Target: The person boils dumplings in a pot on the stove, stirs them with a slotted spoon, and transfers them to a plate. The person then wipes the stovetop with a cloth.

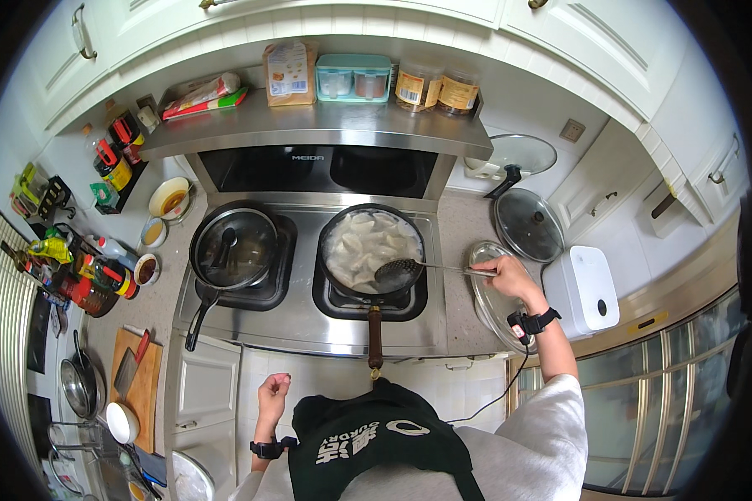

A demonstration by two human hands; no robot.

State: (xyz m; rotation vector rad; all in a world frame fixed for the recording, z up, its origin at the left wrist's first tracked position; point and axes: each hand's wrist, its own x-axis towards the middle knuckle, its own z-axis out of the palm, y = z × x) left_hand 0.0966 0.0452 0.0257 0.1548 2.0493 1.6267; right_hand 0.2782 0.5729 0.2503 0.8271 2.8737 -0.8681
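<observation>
My right hand is closed around the handle of a metal skimmer, whose perforated bowl rests among dumplings in bubbling, cloudy liquid. They fill a dark frying pan on the right burner, its wooden handle pointing towards me. Before my body, left of the apron, my left hand hangs with curled fingers and touches no object; whether anything small is between the fingertips cannot be told. On the left burner stands a second pan with a glass lid over it.
Right of the stove lie an oval glass dish, a glass lid and a white appliance. At left are small bowls, sauce bottles and a cutting board with a cleaver. A steel shelf overhangs the stove's back.
</observation>
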